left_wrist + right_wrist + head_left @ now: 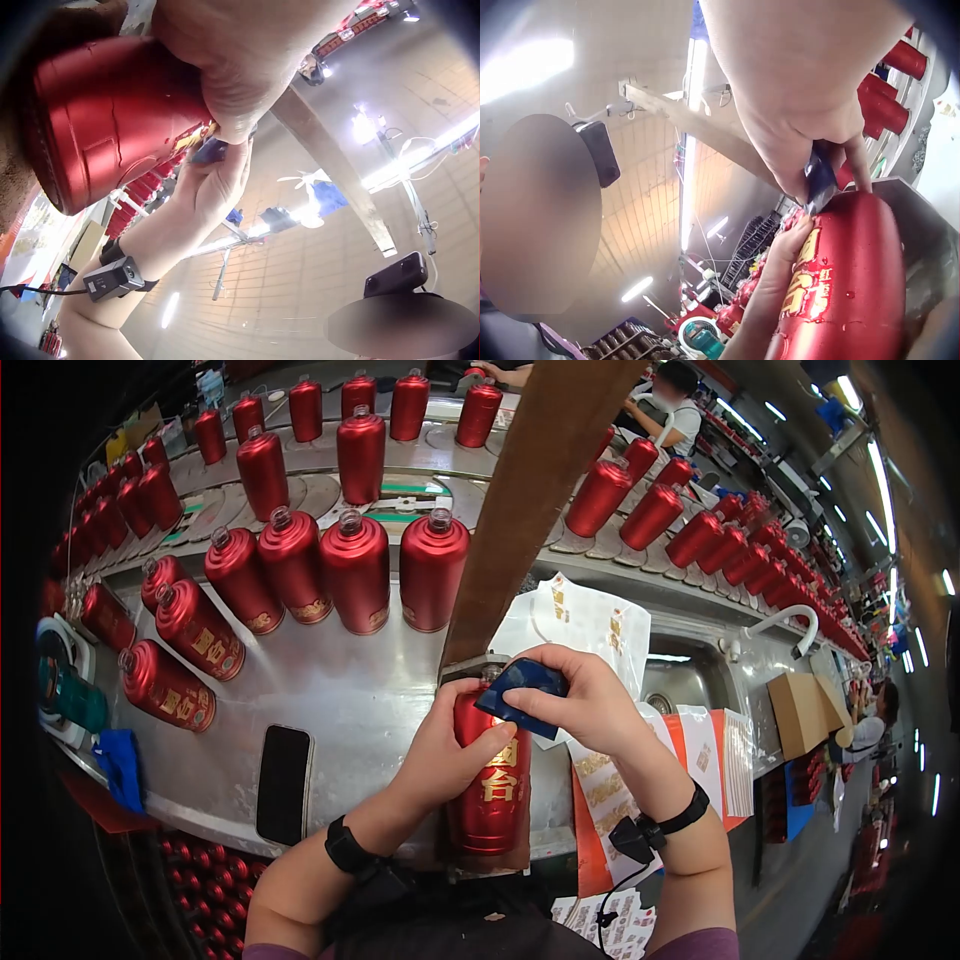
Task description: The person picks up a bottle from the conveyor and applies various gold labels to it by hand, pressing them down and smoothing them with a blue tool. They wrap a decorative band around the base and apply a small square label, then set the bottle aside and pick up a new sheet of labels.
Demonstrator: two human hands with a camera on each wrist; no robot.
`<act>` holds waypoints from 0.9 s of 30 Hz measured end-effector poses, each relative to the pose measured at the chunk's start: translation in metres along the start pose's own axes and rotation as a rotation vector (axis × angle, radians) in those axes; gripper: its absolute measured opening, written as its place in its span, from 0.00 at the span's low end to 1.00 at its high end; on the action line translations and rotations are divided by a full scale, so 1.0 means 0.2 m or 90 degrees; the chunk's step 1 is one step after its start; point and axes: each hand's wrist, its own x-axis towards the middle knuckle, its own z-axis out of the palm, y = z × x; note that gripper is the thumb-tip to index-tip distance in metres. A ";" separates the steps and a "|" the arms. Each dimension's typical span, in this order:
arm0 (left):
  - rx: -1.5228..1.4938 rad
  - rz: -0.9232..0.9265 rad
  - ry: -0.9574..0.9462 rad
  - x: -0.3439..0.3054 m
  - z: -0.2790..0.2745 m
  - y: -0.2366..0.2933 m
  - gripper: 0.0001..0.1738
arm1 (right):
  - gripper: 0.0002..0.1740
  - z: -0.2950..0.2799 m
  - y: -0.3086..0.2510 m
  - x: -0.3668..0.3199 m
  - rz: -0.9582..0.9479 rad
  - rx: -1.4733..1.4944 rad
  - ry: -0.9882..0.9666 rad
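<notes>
Head view: left hand (445, 755) has its fingers wrapped round the red bottle (492, 800), which stands upright at the near edge of the tabletop (340, 690). Right hand (590, 705) pinches a blue cloth (520, 690) against the bottle's shoulder. A firm hold low on the body should stop it twisting.

Left wrist view: bottle base (105, 120) seen from below, palm clasped over it.

Right wrist view: what look like droplets on the body (847, 277). Probably best to wipe downward, going light over the gold lettering.

The right hand (795, 105) is pinching a blue cloth (821, 180) against the gold-lettered red bottle (847, 277) just below its fingers, while the left hand (780, 259) is gripping that bottle's side.
</notes>
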 end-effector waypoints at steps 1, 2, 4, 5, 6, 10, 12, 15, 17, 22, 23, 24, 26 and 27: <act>0.013 0.006 0.003 0.00 0.00 -0.01 0.40 | 0.18 0.01 -0.01 0.00 -0.039 -0.095 0.026; 0.007 0.004 0.006 0.00 0.00 -0.01 0.40 | 0.18 0.02 -0.01 0.00 -0.078 -0.190 0.052; 0.000 -0.004 -0.002 -0.01 0.00 0.01 0.39 | 0.18 0.03 0.01 0.03 -0.120 -0.250 0.085; -0.004 -0.005 -0.001 -0.01 0.00 0.01 0.39 | 0.18 0.04 0.01 0.04 -0.168 -0.306 0.122; -0.017 -0.006 -0.004 -0.01 0.00 0.01 0.39 | 0.18 0.04 0.01 0.04 -0.168 -0.307 0.120; -0.014 0.015 -0.002 0.00 0.00 0.00 0.39 | 0.17 0.06 0.03 0.03 -0.223 -0.330 0.160; -0.009 0.017 0.003 0.00 0.00 -0.01 0.38 | 0.16 0.08 0.04 0.02 -0.245 -0.329 0.181; -0.016 0.007 0.006 -0.01 0.00 0.00 0.38 | 0.15 0.10 0.05 0.01 -0.268 -0.325 0.216; -0.028 0.000 0.003 -0.01 0.01 0.02 0.38 | 0.16 0.10 0.05 -0.01 -0.259 -0.302 0.252; -0.062 -0.041 -0.007 -0.02 0.00 0.02 0.44 | 0.15 0.05 0.12 -0.03 -0.215 -0.118 0.268; -0.065 -0.043 -0.006 -0.04 -0.01 0.01 0.44 | 0.15 0.06 0.11 -0.06 -0.173 -0.020 0.259; 0.016 -0.010 -0.010 -0.06 -0.02 -0.01 0.52 | 0.15 0.08 0.07 -0.11 -0.165 -0.020 0.256; 0.093 0.013 -0.016 -0.12 -0.07 -0.07 0.59 | 0.14 0.13 0.01 -0.20 -0.233 -0.283 0.196; 0.153 0.066 -0.051 -0.17 -0.11 -0.11 0.65 | 0.15 0.14 0.04 -0.23 -0.305 -0.329 0.191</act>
